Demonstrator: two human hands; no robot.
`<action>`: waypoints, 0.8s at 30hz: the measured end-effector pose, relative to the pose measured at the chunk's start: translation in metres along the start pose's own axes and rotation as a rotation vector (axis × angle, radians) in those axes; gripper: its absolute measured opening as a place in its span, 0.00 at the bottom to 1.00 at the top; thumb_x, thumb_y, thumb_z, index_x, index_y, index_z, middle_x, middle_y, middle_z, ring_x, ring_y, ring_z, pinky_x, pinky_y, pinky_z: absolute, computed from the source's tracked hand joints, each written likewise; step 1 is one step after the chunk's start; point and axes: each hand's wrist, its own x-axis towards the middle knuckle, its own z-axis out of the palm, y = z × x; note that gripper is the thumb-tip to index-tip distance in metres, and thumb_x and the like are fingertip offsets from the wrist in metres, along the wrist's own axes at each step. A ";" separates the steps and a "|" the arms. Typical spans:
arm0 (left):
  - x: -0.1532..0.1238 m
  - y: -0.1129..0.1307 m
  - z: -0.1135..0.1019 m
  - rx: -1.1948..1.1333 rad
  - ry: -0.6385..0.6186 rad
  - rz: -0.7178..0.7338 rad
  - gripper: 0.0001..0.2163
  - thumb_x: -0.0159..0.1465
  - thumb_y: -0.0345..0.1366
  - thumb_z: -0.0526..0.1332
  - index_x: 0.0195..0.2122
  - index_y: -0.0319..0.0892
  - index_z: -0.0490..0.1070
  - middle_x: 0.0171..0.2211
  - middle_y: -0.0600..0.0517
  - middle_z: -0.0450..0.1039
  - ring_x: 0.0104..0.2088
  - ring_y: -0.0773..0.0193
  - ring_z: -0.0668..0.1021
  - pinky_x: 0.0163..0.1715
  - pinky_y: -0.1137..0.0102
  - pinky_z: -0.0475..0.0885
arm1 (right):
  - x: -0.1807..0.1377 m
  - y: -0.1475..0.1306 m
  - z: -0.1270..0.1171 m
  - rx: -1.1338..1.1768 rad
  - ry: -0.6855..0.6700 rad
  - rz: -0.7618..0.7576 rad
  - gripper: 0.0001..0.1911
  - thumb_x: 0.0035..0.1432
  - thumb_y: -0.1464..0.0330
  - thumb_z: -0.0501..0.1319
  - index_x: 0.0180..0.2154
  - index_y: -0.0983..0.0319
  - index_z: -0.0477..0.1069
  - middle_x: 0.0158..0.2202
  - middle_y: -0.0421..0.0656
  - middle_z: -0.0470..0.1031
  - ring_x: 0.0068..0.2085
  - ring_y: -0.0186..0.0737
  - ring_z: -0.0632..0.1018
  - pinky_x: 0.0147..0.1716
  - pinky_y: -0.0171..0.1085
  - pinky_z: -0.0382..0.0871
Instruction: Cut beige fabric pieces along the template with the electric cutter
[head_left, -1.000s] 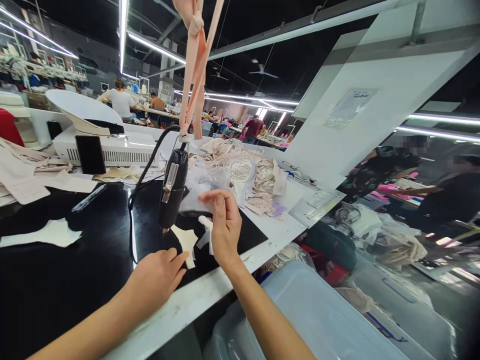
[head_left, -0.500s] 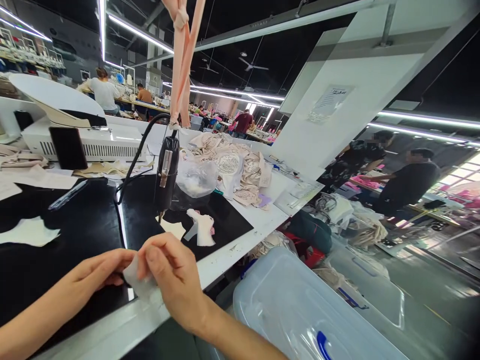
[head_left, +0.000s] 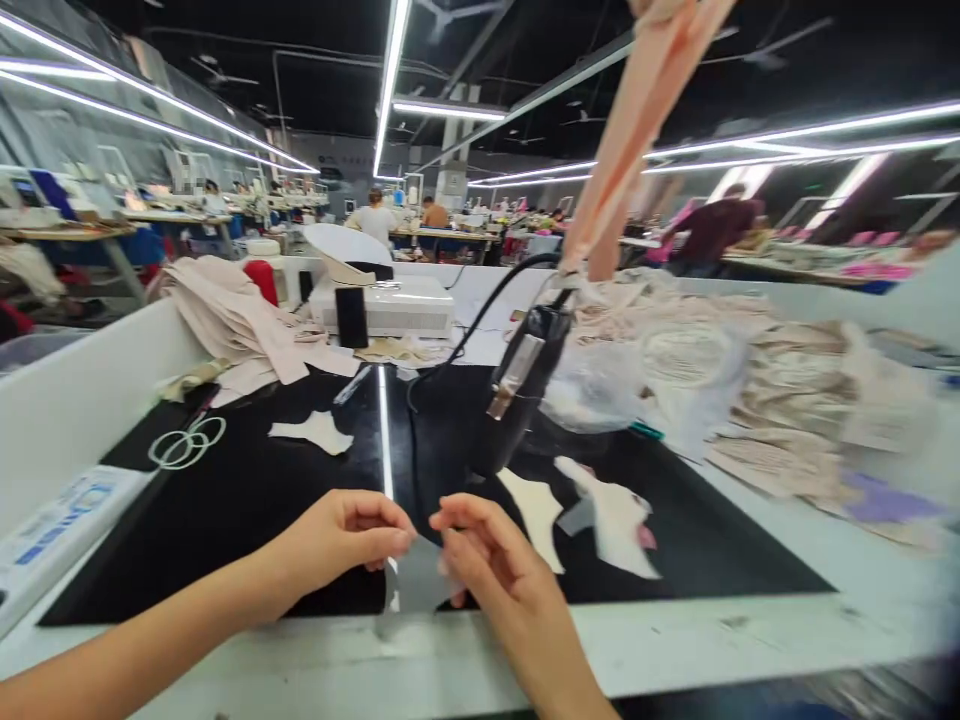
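Note:
A thin, see-through greyish piece [head_left: 421, 578], like film or sheer fabric, hangs between my two hands above the near edge of the black mat [head_left: 247, 560]. My left hand [head_left: 349, 535] pinches its left side between thumb and fingers. The fingers of my right hand [head_left: 495, 560] are closed on its other side, partly blurred. Just behind my right hand hangs a black hand-held electric tool [head_left: 517, 385] with a cord. Beside that hand lie a cream cut piece [head_left: 536, 510] and a white cut piece [head_left: 619, 520] with pink at its edge. Another white piece [head_left: 315, 432] rests further left.
Beige fabric pieces [head_left: 232, 310] are stacked at the back left, near a white scale [head_left: 405, 305] and a phone [head_left: 351, 317]. Pale rings [head_left: 187, 443] and a white box [head_left: 67, 530] lie left. Gathered garments [head_left: 795, 380] and a plastic bag [head_left: 592, 385] crowd the right.
My view has swung left, bringing the whole mat and the left wall into sight. Both hands still hold the thin piece, now slightly further apart.

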 end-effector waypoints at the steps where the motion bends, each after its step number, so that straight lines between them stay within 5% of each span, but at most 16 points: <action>1: -0.001 -0.001 -0.004 -0.009 0.015 0.002 0.18 0.53 0.50 0.71 0.33 0.38 0.77 0.26 0.54 0.71 0.27 0.68 0.68 0.31 0.72 0.65 | 0.002 0.001 -0.001 -0.002 -0.002 0.040 0.17 0.57 0.55 0.66 0.45 0.57 0.75 0.39 0.42 0.78 0.32 0.35 0.76 0.26 0.30 0.70; 10: -0.012 0.001 -0.025 0.024 0.111 -0.088 0.18 0.53 0.50 0.70 0.32 0.39 0.72 0.27 0.55 0.68 0.26 0.70 0.65 0.23 0.74 0.54 | 0.013 0.009 -0.003 -0.236 -0.069 0.178 0.19 0.52 0.52 0.66 0.38 0.59 0.80 0.27 0.41 0.75 0.30 0.39 0.77 0.31 0.36 0.74; 24: -0.011 -0.006 -0.047 0.112 0.184 -0.128 0.10 0.57 0.42 0.64 0.31 0.42 0.67 0.22 0.61 0.57 0.22 0.73 0.56 0.21 0.75 0.47 | 0.017 0.017 0.013 -0.196 -0.132 0.151 0.08 0.50 0.61 0.64 0.28 0.58 0.76 0.22 0.37 0.70 0.26 0.36 0.72 0.29 0.34 0.68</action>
